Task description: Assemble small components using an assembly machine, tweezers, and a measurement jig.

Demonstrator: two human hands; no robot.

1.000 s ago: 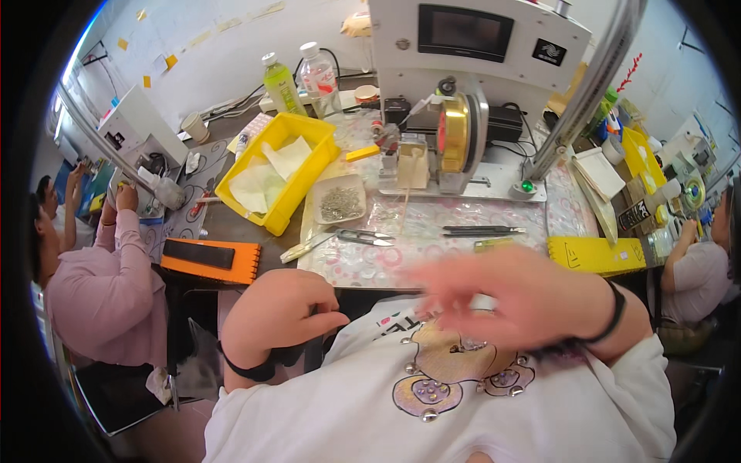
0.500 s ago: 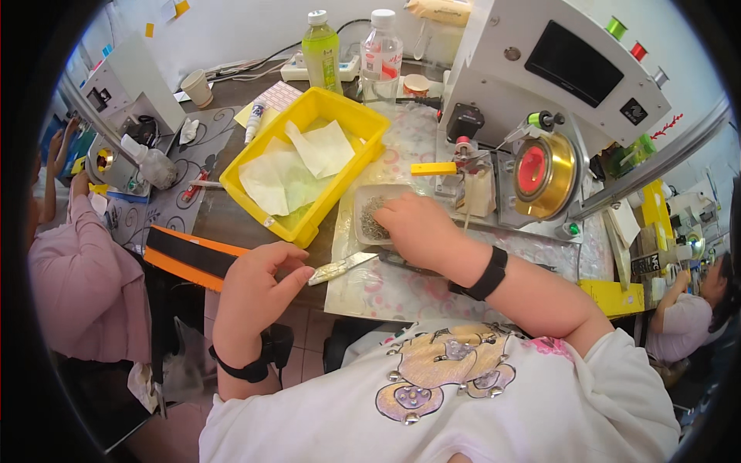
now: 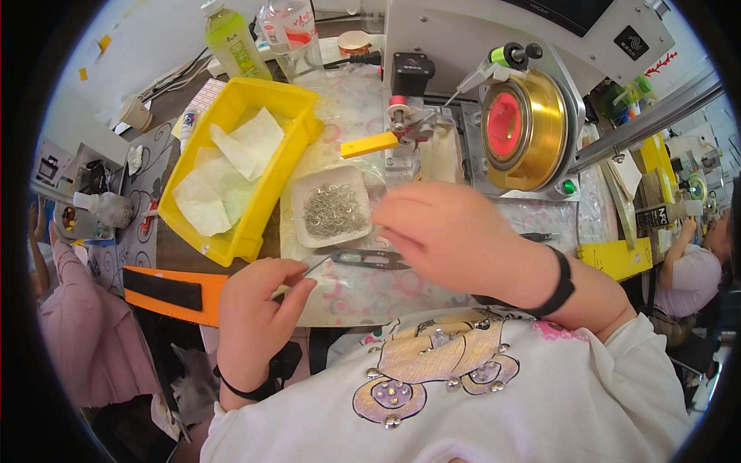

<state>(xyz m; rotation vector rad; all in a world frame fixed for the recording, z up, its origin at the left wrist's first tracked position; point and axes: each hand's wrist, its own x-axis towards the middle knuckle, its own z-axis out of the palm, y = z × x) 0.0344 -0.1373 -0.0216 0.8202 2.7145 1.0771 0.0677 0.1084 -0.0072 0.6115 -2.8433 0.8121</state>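
Note:
My right hand point(image 3: 448, 239) is just right of a small white dish point(image 3: 298, 220), its fingertips pinched together. Whatever is between them is too small or hidden to make out. Many tiny silvery metal pieces point(image 3: 336, 212) fill the dish. My left hand point(image 3: 262, 309) hovers at the table's front edge, thumb and forefinger apart. Behind and beneath its fingers lies a craft knife, mostly covered, with its thin blade point(image 3: 316, 267) showing. A dark grey slotted tool point(image 3: 364, 258) lies in front of the dish and runs under my right hand.
A yellow bin point(image 3: 282, 181) with white paper sheets stands left of the dish. Behind my right hand is a machine with a gold spool point(image 3: 532, 131) and a yellow bar point(image 3: 369, 144). Bottles point(image 3: 238, 46) stand at the back. People point(image 3: 683, 270) sit at either side.
My right hand has come out of the dish to its right, fingers pinched. My left hand now covers most of the craft knife. The whole view has shifted rightward.

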